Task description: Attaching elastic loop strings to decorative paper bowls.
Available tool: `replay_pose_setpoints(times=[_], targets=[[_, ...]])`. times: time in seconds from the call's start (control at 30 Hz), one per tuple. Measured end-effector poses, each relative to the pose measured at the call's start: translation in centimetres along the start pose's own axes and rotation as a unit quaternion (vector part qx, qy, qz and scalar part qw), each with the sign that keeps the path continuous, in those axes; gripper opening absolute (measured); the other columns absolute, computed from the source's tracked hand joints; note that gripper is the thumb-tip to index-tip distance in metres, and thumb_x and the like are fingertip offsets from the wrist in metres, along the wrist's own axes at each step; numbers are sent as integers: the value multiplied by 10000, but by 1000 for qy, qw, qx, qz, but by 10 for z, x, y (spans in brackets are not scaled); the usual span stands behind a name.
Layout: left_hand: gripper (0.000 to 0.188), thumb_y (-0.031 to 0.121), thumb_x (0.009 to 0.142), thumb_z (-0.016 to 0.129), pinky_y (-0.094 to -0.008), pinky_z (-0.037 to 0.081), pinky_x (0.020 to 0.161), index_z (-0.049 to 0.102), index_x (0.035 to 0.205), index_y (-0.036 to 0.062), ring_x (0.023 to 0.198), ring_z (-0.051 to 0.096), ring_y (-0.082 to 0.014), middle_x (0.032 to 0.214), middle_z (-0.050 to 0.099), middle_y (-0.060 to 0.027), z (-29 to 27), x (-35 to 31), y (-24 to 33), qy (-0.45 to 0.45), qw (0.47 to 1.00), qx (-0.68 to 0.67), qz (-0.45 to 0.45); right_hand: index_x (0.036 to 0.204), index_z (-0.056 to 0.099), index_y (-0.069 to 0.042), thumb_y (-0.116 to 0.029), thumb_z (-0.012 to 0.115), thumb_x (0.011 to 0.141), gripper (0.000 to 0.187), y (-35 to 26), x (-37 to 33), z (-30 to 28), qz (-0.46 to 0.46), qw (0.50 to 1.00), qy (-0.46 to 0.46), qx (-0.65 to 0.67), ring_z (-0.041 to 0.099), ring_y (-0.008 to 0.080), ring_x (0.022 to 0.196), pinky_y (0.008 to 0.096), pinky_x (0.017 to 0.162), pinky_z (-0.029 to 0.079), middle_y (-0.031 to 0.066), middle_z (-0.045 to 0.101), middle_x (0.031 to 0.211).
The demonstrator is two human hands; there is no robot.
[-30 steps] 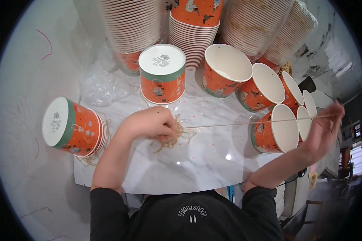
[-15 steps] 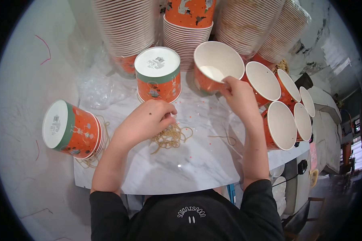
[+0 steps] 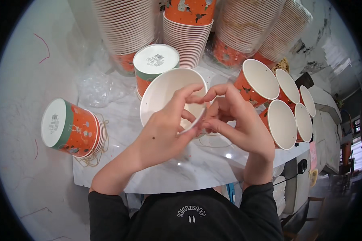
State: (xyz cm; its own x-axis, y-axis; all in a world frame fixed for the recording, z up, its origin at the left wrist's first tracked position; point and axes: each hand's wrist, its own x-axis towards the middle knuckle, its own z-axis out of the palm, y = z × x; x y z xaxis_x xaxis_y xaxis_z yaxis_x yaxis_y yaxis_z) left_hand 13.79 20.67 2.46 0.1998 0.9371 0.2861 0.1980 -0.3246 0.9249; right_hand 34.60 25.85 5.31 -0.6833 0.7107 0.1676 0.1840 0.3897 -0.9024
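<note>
Above the white marble-patterned tabletop (image 3: 213, 168), an orange paper bucket with a white inside (image 3: 165, 96) is now lifted off it – left hand (image 3: 165, 132) gripping its rim, right hand (image 3: 237, 124) fingers pinched there – the pulled-out string no longer stretched.

Both hands now meet at a paper cup (image 3: 165, 94) lifted in front of the upside-down cup (image 3: 155, 64); the left hand (image 3: 169, 128) has left the strings, and the right hand (image 3: 237, 120) pinches its rim.

A packing workshop: tall stacks of paper cups (image 3: 126, 28) crowd a marble table (image 3: 189, 168)
</note>
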Motion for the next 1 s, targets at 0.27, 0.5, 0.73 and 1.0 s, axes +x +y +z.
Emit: replay_pose_setpoints(times=[0.27,0.5,0.73,1.0], targets=[[370,-11,869,721,-294,592,728,679,1233,41,1038,712,-196,1342,663,-119,-19,6,-14,-5,985,125,118,1180,392,-50,14,680,974,360,28,18,-3,27,967,-62,246,726,163,881,273,759,590,100,687,953],[214,-53,846,734,-303,608,768,759,1045,22,1009,733,-218,1292,697,-153,-22,9,-20,31,960,177,214,1178,385,-56,0,658,993,334,27,22,-1,63,945,-79,311,738,173,793,250,698,590,124,682,999],[99,-5,871,727,-324,591,723,730,970,1,912,732,-262,1187,720,-156,-17,9,-18,93,967,152,184,1117,648,2,-62,721,956,188,19,13,10,34,990,24,135,506,-22,724,159,568,375,-19,612,963],[57,-3,886,696,-324,579,718,698,941,-18,885,732,-263,1167,718,-174,-20,8,-15,87,963,158,201,960,711,-12,-13,772,868,109,8,13,23,-129,974,142,-123,504,26,659,198,541,348,-9,605,854]])
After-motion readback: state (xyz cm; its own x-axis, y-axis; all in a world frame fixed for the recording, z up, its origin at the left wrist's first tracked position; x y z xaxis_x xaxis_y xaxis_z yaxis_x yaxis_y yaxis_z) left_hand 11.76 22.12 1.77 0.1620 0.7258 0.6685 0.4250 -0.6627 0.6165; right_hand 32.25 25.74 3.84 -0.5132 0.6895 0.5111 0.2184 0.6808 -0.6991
